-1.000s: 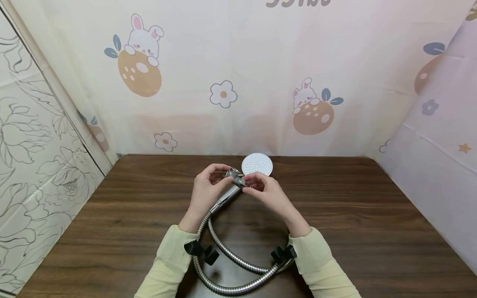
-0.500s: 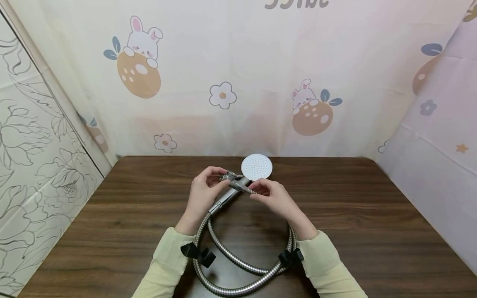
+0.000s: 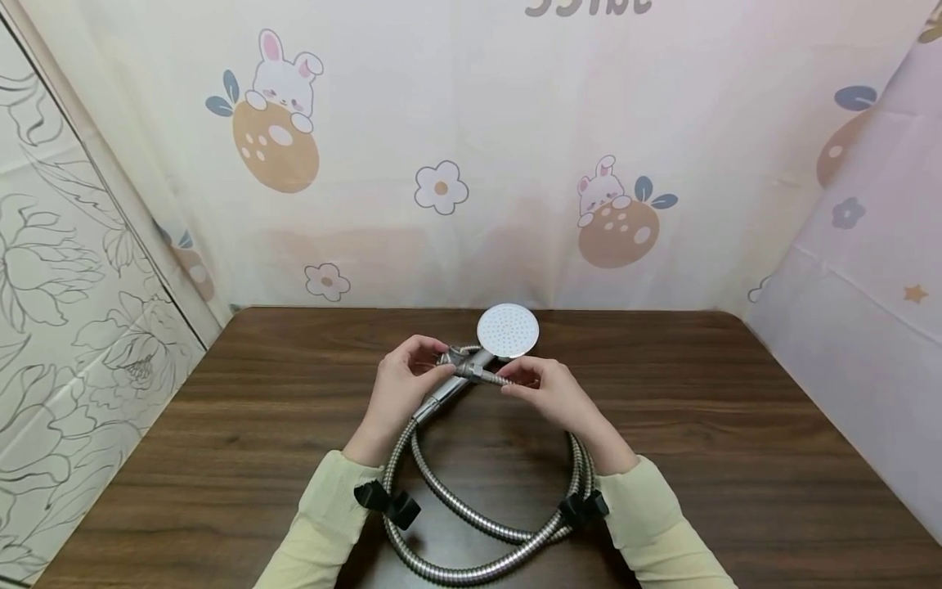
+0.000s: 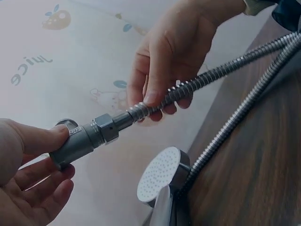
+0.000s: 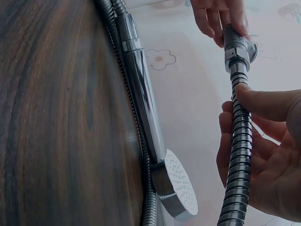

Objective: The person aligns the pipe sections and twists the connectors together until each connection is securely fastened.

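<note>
Between the thumb and fingers of my left hand is a short metal angle valve with a side branch. A hex nut joins it to the end of a ribbed metal shower hose. My right hand pinches that hose just beyond the nut, thumb on top in the right wrist view. Behind the hands, a chrome shower head with a round white face lies on the table, its handle pointing toward the person. Whether the nut is fully tight cannot be told.
The rest of the hose loops over the dark wooden table between the forearms. A patterned cloth hangs behind the table's far edge. Black straps sit around both sleeve cuffs.
My right hand has moved right and slightly toward the person, away from the valve, and the hose end beside the nut now shows. My left hand, still holding the valve, has lowered slightly.
</note>
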The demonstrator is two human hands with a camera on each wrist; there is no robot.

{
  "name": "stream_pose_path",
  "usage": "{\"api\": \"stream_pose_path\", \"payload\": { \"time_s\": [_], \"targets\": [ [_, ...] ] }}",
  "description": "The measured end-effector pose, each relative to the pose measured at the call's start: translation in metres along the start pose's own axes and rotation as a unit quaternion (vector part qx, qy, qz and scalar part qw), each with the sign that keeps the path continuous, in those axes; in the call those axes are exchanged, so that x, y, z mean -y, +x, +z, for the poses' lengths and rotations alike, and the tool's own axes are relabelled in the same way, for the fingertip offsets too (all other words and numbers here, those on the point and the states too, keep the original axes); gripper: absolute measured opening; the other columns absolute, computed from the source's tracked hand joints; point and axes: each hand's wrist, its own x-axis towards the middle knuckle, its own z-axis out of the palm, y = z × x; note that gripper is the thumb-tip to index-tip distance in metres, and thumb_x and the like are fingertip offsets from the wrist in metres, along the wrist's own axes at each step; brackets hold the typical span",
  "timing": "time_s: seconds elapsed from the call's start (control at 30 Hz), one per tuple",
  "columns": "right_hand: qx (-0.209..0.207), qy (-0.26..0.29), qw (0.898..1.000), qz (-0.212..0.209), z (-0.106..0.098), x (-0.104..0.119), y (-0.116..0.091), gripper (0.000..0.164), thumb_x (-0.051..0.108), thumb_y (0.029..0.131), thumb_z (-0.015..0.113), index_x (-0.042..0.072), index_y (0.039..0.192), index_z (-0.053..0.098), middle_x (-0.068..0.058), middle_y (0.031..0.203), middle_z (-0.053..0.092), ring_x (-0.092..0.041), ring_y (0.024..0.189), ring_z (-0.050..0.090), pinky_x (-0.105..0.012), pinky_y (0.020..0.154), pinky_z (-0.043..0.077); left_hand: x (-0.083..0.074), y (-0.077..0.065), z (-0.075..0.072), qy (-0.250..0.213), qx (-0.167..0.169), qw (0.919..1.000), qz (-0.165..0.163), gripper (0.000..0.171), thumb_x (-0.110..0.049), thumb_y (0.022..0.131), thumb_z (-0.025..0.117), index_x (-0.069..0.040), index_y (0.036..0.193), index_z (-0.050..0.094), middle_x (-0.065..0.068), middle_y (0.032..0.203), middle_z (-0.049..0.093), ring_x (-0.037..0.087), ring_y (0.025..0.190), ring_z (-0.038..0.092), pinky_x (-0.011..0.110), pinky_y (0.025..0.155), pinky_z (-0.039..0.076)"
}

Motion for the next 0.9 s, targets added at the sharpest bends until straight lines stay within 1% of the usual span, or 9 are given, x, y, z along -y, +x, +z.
{"api": "stream_pose_path", "payload": {
  "time_s": [0.03, 0.17, 0.33, 0.4, 0.47, 0.63, 0.77, 0.9],
  "targets": [
    [0.001, -0.003, 1.0, -0.003, 0.0, -0.001, 0.0, 0.017, 0.018, 0.082, 0.068, 0.011, 0.097, 0.066, -0.001, 0.088, 0.065, -0.013, 0.079, 0.057, -0.029, 0.07, 0.048, 0.006, 0.002, 0.0, 0.006, 0.003, 1.0, 0.005, 0.027, -0.009, 0.075, 0.074, -0.009, 0.099, 0.061, 0.006, 0.093, 0.065, 0.016, 0.083, 0.06, 0.03, 0.075, 0.05],
    [0.006, -0.013, 1.0, -0.014, 0.0, -0.004, -0.001, 0.017, 0.017, 0.082, 0.067, 0.009, 0.097, 0.067, -0.003, 0.09, 0.066, -0.012, 0.081, 0.058, -0.03, 0.071, 0.048, 0.012, 0.002, -0.001, 0.039, 0.023, 0.9987, 0.024, 0.033, -0.009, 0.075, 0.073, -0.012, 0.105, 0.058, 0.003, 0.097, 0.065, 0.013, 0.084, 0.061, 0.03, 0.076, 0.05],
    [0.01, -0.025, 1.0, -0.013, 0.0, -0.006, -0.001, 0.015, 0.016, 0.081, 0.067, 0.009, 0.095, 0.067, -0.002, 0.087, 0.067, -0.012, 0.079, 0.059, -0.031, 0.071, 0.048, 0.018, 0.002, -0.003, 0.067, 0.052, 0.996, 0.027, 0.032, -0.009, 0.076, 0.072, -0.008, 0.107, 0.061, 0.002, 0.099, 0.064, 0.013, 0.085, 0.06, 0.029, 0.075, 0.05],
    [0.014, -0.031, 0.999, -0.009, 0.0, -0.007, -0.001, 0.014, 0.016, 0.082, 0.067, 0.01, 0.094, 0.067, -0.001, 0.086, 0.066, -0.01, 0.078, 0.058, -0.03, 0.07, 0.048, 0.02, 0.002, -0.004, 0.074, 0.063, 0.995, 0.025, 0.031, -0.009, 0.077, 0.071, -0.008, 0.107, 0.062, 0.001, 0.1, 0.065, 0.012, 0.085, 0.06, 0.028, 0.075, 0.05],
    [0.018, -0.037, 0.999, -0.004, -0.001, -0.008, -0.002, 0.013, 0.016, 0.082, 0.067, 0.011, 0.094, 0.067, 0.001, 0.085, 0.066, -0.01, 0.077, 0.058, -0.028, 0.069, 0.048, 0.022, 0.001, -0.005, 0.081, 0.074, 0.9936, 0.026, 0.03, -0.01, 0.078, 0.071, -0.01, 0.106, 0.062, 0.001, 0.1, 0.065, 0.012, 0.085, 0.061, 0.027, 0.076, 0.05],
    [0.026, -0.046, 0.999, 0.004, -0.001, -0.011, -0.004, 0.013, 0.014, 0.082, 0.066, 0.013, 0.095, 0.068, 0.001, 0.087, 0.066, -0.01, 0.078, 0.058, -0.028, 0.07, 0.047, 0.027, 0.0, -0.005, 0.09, 0.097, 0.9905, 0.038, 0.03, -0.009, 0.079, 0.07, -0.013, 0.107, 0.061, 0.0, 0.1, 0.065, 0.012, 0.084, 0.062, 0.027, 0.076, 0.05],
    [0.031, -0.044, 0.998, 0.012, -0.001, -0.013, -0.004, 0.013, 0.014, 0.082, 0.067, 0.013, 0.095, 0.068, 0.002, 0.087, 0.066, -0.01, 0.078, 0.058, -0.027, 0.069, 0.047, 0.029, 0.0, -0.003, 0.097, 0.11, 0.988, 0.049, 0.031, -0.006, 0.079, 0.069, -0.01, 0.109, 0.06, 0.003, 0.102, 0.064, 0.016, 0.085, 0.062, 0.027, 0.075, 0.05],
    [0.039, -0.047, 0.998, 0.013, -0.002, -0.016, -0.006, 0.013, 0.016, 0.082, 0.066, 0.013, 0.095, 0.068, 0.002, 0.086, 0.066, -0.009, 0.076, 0.058, -0.026, 0.066, 0.047, 0.029, -0.002, -0.001, 0.105, 0.116, 0.9862, 0.054, 0.032, -0.002, 0.079, 0.068, -0.008, 0.109, 0.06, 0.005, 0.103, 0.063, 0.02, 0.086, 0.062, 0.028, 0.074, 0.051]
  ]
}}
